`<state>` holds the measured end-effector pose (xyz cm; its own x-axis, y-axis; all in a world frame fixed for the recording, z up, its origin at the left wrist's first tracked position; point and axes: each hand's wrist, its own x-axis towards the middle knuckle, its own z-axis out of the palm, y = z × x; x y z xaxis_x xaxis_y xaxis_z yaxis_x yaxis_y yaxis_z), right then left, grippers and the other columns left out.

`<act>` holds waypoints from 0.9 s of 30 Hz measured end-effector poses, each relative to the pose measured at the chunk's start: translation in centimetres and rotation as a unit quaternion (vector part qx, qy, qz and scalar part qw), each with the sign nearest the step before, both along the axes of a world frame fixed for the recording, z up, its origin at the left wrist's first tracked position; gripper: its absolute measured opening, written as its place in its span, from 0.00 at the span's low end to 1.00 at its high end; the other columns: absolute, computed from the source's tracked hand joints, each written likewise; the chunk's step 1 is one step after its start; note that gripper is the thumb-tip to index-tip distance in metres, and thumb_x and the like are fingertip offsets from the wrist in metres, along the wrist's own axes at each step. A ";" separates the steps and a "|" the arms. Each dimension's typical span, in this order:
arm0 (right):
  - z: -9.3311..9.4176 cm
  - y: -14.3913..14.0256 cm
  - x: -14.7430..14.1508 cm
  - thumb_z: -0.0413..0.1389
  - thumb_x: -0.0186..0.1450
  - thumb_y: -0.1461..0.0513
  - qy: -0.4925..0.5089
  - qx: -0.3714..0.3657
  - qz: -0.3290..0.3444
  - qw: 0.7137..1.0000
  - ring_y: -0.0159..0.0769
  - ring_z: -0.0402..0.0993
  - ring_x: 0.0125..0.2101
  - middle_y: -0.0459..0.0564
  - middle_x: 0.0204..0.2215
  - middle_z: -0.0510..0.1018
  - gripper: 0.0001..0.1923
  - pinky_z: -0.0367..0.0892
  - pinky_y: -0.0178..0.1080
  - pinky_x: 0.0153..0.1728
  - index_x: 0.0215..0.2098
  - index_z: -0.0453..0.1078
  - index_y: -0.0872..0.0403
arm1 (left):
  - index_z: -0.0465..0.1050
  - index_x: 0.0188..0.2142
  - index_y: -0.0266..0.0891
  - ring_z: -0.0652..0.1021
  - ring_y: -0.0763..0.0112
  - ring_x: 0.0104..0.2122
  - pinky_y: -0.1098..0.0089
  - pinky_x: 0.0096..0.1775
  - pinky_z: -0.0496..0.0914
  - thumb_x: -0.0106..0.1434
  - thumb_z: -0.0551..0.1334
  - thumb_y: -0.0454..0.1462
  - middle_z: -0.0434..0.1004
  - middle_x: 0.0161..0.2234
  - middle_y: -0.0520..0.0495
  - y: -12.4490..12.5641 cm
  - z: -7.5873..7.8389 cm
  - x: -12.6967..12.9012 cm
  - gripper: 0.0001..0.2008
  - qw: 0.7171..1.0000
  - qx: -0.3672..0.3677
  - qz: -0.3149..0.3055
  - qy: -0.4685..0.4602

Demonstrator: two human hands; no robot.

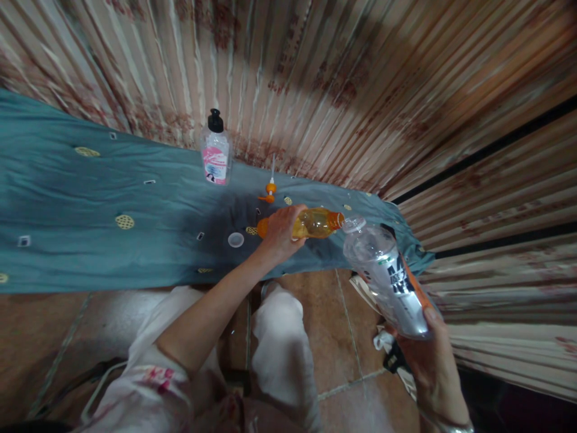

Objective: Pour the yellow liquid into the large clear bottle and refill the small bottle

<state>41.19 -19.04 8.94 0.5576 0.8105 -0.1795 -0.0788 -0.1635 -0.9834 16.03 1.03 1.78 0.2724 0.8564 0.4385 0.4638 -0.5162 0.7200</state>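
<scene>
Over the bed's near edge, left hand [282, 231] clasps the slippery orange bottle [315, 222] mid-body; right hand [424, 349] wraps the light clear bottle [387, 276] at its base.

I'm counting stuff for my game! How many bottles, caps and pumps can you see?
Bottles: 3 – orange bottle in the left hand, clear bottle in the right hand, white bottle standing on the cloth.
Caps: 1 – white cap lying on the cloth.
Pumps: 1 – orange pump lying on the cloth.
Total: 5
</scene>
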 end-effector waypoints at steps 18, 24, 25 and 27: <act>-0.6 -0.9 0.7 0.64 0.59 0.47 0.000 0.002 -0.029 1.000 0.39 0.75 0.31 0.48 0.43 0.83 0.24 0.70 0.35 0.20 0.51 0.80 0.44 | 0.66 0.55 0.43 0.79 0.54 0.53 0.53 0.55 0.73 0.54 0.68 0.29 0.78 0.54 0.43 -0.1 0.0 0.3 0.29 1.000 0.010 0.008 0.003; -0.4 -1.1 0.2 0.63 0.60 0.46 -0.005 0.000 -0.027 1.000 0.39 0.73 0.31 0.49 0.44 0.82 0.24 0.71 0.37 0.21 0.51 0.80 0.45 | 0.66 0.55 0.42 0.79 0.54 0.52 0.53 0.55 0.73 0.53 0.69 0.29 0.78 0.53 0.42 -0.1 0.3 0.3 0.30 1.000 0.009 0.005 0.005; -0.4 -1.1 0.1 0.63 0.60 0.46 -0.003 0.001 -0.029 1.000 0.40 0.73 0.32 0.49 0.44 0.82 0.24 0.71 0.37 0.21 0.52 0.80 0.45 | 0.66 0.55 0.42 0.79 0.54 0.52 0.53 0.55 0.73 0.53 0.69 0.29 0.78 0.53 0.42 -0.1 0.3 0.3 0.30 1.000 0.006 0.006 0.007; -0.3 -1.0 -0.1 0.63 0.60 0.46 0.004 0.004 -0.027 1.000 0.41 0.74 0.33 0.49 0.44 0.82 0.24 0.71 0.37 0.20 0.51 0.80 0.44 | 0.66 0.55 0.42 0.79 0.52 0.53 0.53 0.55 0.73 0.53 0.69 0.29 0.78 0.54 0.42 -0.1 0.4 0.3 0.30 1.000 0.003 0.007 0.007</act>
<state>41.09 -20.05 8.62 0.5987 0.7810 -0.1779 -0.0955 -0.1509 -0.9839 16.29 0.89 2.15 0.2675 0.8575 0.4395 0.4810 -0.5141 0.7101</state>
